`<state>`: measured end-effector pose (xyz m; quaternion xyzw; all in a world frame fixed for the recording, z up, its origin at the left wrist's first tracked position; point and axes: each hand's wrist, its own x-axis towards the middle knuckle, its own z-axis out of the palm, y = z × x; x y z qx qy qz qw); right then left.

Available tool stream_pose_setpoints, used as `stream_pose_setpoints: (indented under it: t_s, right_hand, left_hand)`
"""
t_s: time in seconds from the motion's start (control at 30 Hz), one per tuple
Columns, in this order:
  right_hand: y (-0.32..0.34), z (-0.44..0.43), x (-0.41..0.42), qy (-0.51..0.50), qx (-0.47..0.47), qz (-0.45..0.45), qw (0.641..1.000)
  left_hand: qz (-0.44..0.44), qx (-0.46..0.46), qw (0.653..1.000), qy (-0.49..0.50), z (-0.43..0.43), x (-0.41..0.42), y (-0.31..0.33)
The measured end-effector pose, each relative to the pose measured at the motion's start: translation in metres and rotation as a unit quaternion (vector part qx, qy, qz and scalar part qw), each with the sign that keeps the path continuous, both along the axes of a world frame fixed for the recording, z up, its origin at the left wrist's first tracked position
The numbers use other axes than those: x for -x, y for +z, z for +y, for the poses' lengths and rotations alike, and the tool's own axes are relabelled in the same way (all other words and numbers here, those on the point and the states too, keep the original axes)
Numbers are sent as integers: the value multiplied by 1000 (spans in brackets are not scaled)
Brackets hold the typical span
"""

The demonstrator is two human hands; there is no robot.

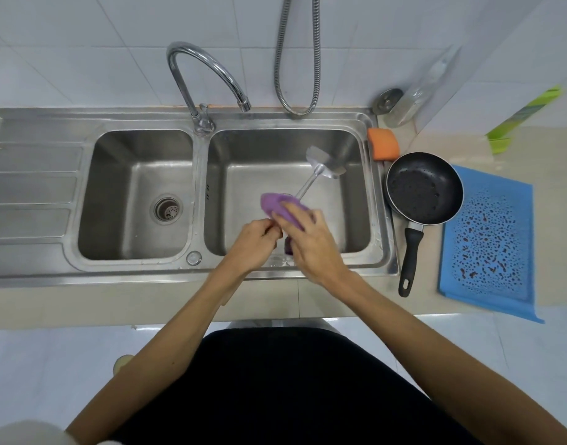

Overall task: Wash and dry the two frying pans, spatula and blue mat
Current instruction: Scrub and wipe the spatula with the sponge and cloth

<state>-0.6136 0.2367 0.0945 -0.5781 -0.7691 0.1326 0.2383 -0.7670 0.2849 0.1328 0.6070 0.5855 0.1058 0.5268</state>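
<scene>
Steel spatula (324, 164) in left hand (254, 244), purple cloth (276, 203) around it in right hand (311, 245).

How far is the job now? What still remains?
Looks washed: the frying pan and blue mat beside the sink, both beaded with water. In hand: the left hand holds the spatula over the right basin while the right hand wraps a purple cloth round its handle. Left: drying pan and mat; a second pan is not in view.
</scene>
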Motion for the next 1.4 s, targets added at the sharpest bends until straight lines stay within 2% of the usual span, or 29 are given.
stream_pose_setpoints:
  t_s: [0.07,0.2,0.27,0.37,0.4,0.53,0.57,0.73,0.87,0.93,1.0,1.07,1.2,1.3,1.4]
  right_hand:
    - [-1,4,-9,32,-18,-4,999]
    - [0,41,-42,-101,15,-2,995]
    - [1,30,-30,-60,1,4,998]
    - [-1,4,-16,65,-8,-3,998]
    - [-2,9,-21,72,-8,-12,997]
    - [-4,44,-43,-71,11,-28,997]
    - [-5,43,-40,-78,11,-37,996]
    - [-12,11,-20,74,24,-76,994]
    - [-12,35,-36,-34,36,-19,999]
    - [-12,29,-27,-14,27,-16,999]
    - [-13,9,-15,81,10,-31,996]
    - [-12,4,-18,128,3,-41,991]
    - [-9,36,-39,9,27,-17,999]
    - [-6,45,-49,0,46,-58,997]
    - [-2,48,-57,-14,45,-76,996]
  left_hand:
    - [-10,19,999,30,2,0,3]
    - [-29,82,994,60,-5,0,6]
    - [-45,101,991,74,-1,-1,9]
    - [-88,122,985,82,7,-2,11]
    - [-99,130,983,84,6,-1,11]
    - [-138,177,969,98,-4,0,10]
    - [-151,189,965,105,-5,0,11]
    - [-194,224,945,141,2,7,15]
    - [-175,253,941,140,-1,7,15]
    - [-172,249,943,143,1,6,16]
    - [-165,237,946,146,7,8,16]
    - [-150,223,953,139,10,9,15]
    - [-101,178,974,99,5,8,16]
    - [-89,132,985,62,4,7,17]
    - [-88,126,986,68,2,7,17]
